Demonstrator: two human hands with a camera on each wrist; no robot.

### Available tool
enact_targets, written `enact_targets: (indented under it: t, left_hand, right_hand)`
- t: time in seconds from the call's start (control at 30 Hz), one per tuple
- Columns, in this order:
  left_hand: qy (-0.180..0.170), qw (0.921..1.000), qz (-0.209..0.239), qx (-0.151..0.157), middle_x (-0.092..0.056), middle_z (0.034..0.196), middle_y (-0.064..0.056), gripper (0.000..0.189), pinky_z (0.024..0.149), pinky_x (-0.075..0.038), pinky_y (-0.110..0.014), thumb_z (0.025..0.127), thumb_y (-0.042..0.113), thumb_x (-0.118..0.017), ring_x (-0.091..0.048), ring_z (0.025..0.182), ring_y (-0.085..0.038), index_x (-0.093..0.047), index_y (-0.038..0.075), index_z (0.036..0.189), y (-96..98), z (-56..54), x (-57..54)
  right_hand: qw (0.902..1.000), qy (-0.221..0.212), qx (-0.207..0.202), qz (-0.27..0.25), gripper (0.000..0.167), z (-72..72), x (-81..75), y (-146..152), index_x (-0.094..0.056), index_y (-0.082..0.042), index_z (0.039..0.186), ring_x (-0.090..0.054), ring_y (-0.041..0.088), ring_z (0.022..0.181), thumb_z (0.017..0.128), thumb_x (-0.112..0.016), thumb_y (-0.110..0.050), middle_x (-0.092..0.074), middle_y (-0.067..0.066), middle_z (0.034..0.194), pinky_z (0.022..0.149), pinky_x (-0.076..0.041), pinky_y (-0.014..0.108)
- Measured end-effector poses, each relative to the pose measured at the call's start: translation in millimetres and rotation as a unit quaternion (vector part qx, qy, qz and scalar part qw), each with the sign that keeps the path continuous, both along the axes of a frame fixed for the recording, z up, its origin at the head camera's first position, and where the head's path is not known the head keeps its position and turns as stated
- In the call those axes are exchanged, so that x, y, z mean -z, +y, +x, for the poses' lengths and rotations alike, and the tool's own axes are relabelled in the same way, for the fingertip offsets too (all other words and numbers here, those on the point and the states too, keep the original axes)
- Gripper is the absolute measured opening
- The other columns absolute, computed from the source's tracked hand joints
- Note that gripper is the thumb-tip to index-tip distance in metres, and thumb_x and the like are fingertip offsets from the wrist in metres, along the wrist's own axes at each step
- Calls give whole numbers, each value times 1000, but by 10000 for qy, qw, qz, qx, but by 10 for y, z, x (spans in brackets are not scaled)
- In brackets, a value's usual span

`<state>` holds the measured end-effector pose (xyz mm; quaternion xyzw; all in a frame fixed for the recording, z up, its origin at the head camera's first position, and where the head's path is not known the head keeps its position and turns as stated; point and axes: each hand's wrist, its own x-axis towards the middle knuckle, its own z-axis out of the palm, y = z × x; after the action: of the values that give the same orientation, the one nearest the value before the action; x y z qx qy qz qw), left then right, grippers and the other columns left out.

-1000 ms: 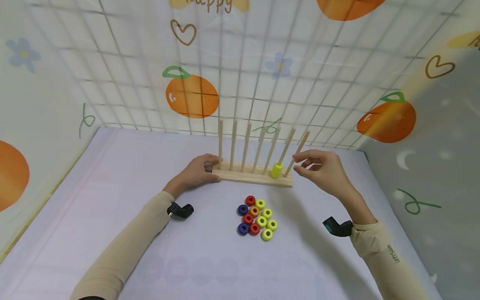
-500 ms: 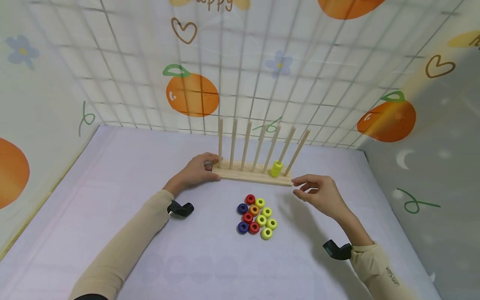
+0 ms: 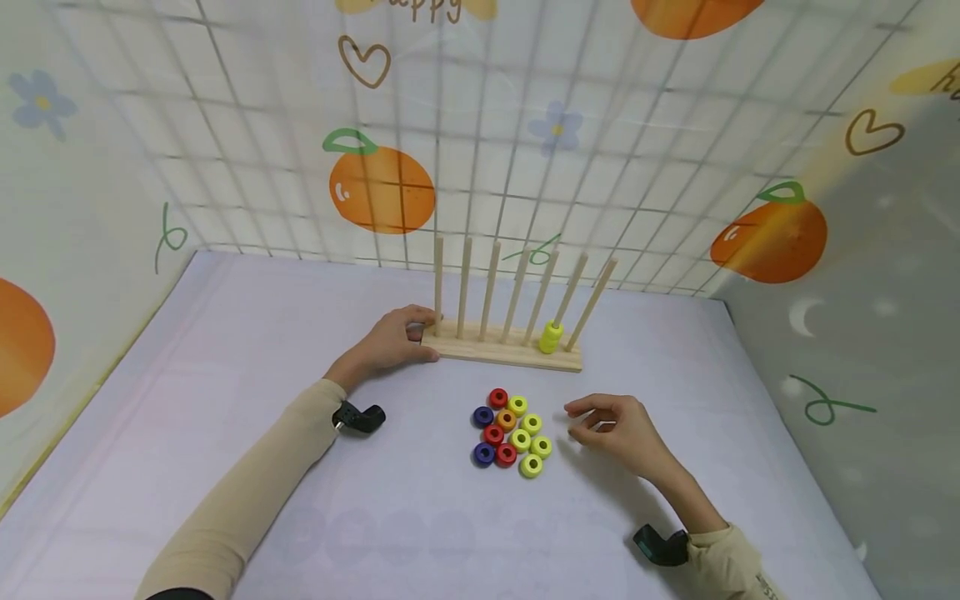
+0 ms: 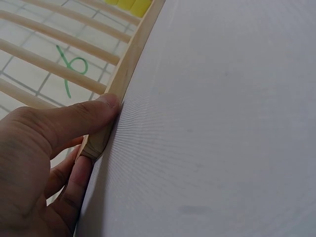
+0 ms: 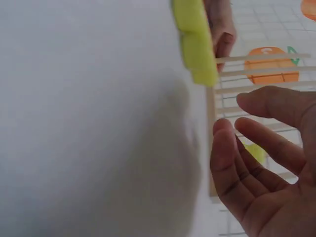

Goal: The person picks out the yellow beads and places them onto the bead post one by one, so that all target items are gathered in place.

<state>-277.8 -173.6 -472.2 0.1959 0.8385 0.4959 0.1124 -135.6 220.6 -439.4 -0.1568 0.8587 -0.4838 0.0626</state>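
A wooden peg rack (image 3: 495, 353) with several upright pegs stands toward the back of the table. My left hand (image 3: 388, 342) grips its left end; in the left wrist view the thumb (image 4: 101, 109) lies on the wood and fingers reach around the end. Stacked yellow beads (image 3: 551, 340) sit low on the second peg from the right. My right hand (image 3: 618, 432) holds nothing, its fingers loosely bent and apart from the thumb. It hovers just right of loose beads: yellow (image 3: 531, 473), red (image 3: 506, 463), dark blue (image 3: 483, 463) and one orange bead (image 3: 506, 428).
A pale cloth covers the table (image 3: 360, 508). Behind the rack hangs a printed curtain (image 3: 262, 167) with oranges and a grid, and a grey side wall (image 3: 847, 350) rises at the right.
My right hand has come down from beside the rightmost peg toward the front, ending beside the loose beads. My left hand stays on the rack's end.
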Motion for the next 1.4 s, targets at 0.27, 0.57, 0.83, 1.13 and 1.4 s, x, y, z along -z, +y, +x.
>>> enact_targets:
  t: [0.27,0.57,0.83,1.13,1.4]
  left_hand:
    - [-10,10000,-8,-20,-47,147,-11,76,102,-49,-40,79,17,-87,-53,127,-35,-50,-1,144,1,-7,3]
    - [-11,10000,-85,-38,-47,146,-10,76,103,-48,-41,79,18,-88,-53,127,-35,-52,0,143,-5,-21,7]
    - [13,10000,-54,-46,-48,145,-9,76,103,-49,-41,78,18,-88,-54,126,-35,-52,1,143,1,-15,11]
    - [-16,10000,11,-28,-47,146,-9,76,103,-48,-41,79,17,-87,-52,128,-35,-51,0,144,-3,-2,9]
    - [-10,10000,8,-28,-47,146,-11,76,103,-48,-40,79,17,-87,-52,128,-36,-50,0,144,-2,2,10]
  right_hand:
    - [9988,-258,-400,-87,29,83,157,-61,-74,-3,110,-68,20,76,82,-81,-4,-72,10,102,71,-59,29]
    - [9973,-308,-665,-77,29,135,126,-158,-74,-6,111,-68,20,78,83,-80,-3,-72,6,103,71,-60,31]
    - [9965,-228,-805,-19,30,142,160,-201,-74,-9,110,-68,19,77,82,-80,-1,-72,3,99,69,-60,32]
    - [9963,-122,-853,70,32,134,146,-275,-75,-11,107,-67,16,75,78,-81,1,-72,0,96,65,-60,30]
    - [9955,-123,-936,-13,32,132,134,-320,-76,-10,106,-67,17,76,77,-81,4,-72,0,99,66,-60,31]
